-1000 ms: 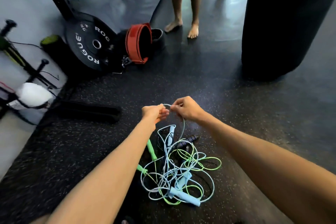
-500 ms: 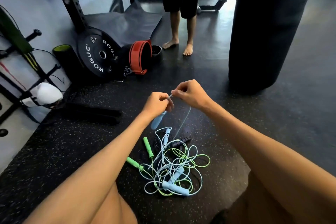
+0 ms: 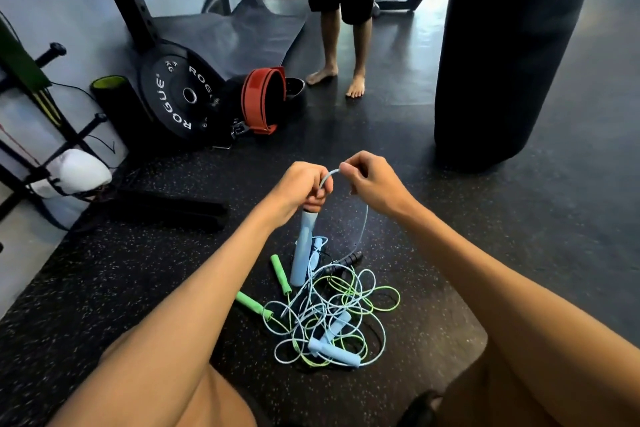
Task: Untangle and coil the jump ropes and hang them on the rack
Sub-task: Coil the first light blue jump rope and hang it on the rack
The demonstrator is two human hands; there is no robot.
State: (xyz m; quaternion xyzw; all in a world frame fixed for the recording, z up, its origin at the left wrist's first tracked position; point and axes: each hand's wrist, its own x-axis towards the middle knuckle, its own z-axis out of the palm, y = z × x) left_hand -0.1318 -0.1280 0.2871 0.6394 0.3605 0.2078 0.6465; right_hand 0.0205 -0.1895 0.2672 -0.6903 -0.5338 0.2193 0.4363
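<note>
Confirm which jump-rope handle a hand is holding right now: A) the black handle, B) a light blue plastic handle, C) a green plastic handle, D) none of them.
B: the left hand holds the top of one light blue plastic handle, which hangs down below it; the green plastic handles and the black handle lie untouched on the speckled rubber floor.

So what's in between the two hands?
In the head view, a short arch of pale blue rope bridges the left hand and right hand.
</note>
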